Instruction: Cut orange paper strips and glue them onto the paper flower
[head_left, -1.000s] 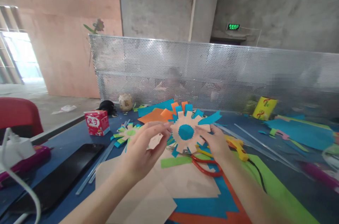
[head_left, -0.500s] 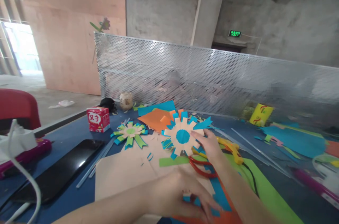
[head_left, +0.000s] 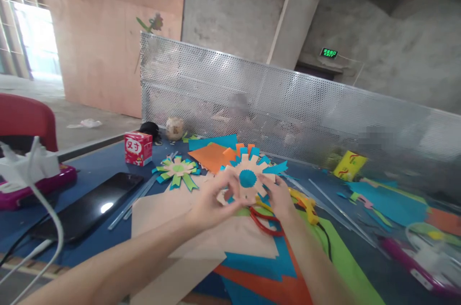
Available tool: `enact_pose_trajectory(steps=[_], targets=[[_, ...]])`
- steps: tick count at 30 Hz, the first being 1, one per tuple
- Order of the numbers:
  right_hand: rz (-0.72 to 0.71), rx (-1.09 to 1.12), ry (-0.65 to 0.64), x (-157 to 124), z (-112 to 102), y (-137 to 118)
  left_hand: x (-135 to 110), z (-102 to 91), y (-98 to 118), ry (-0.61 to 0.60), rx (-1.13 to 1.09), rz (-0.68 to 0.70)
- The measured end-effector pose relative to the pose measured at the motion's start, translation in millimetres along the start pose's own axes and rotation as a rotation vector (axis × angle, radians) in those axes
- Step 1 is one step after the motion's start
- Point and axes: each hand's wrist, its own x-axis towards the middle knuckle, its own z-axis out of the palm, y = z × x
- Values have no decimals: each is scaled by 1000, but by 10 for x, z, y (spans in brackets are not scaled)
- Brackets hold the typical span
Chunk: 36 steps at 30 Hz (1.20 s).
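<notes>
Paper flower (head_left: 248, 177) between both hands (head_left: 212, 204)

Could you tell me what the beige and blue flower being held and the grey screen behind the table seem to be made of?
The beige and blue cut-out flower, pinched by left hand and right hand, looks like thin matt paper or foam sheet: flat, clean-cut strips. The grey perforated screen looks like sheet metal: even small holes, dull silvery sheen.

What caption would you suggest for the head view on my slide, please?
The left hand and right hand hold a beige-and-blue paper flower near red scissors amid coloured paper sheets.
</notes>
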Motion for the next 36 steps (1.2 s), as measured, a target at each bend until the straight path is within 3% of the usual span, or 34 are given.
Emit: enact_pose_trajectory(steps=[2, 3, 8, 12, 15, 18, 25, 30, 36], targets=[[12, 32, -8, -22, 27, -19, 79, -105, -113, 329, 129, -9], [16, 41, -15, -30, 41, -17, 114, -146, -173, 402, 166, -69], [27, 32, -62, -55, 93, 62, 200, -213, -420, 232, -56, -531], [79, -4, -151, -80, 45, -51, 218, -229, -451, 164, -242, -556], [132, -48, -324, -78, -70, -278, 238, -276, -426, 129, -306, -610], [51, -71, -424, -30, -201, -438, 241, -313, -420, 44, -302, -684], [123, -320, -486, 16, -231, -292, 185, -294, -425, -213, -71, -553], [155, -431, -522, -74, -155, -231, 151, -289, -494, -243, 138, -503], [154, -444, -436, -49, -137, -205, 138, -291, -574, -261, 98, -486]])
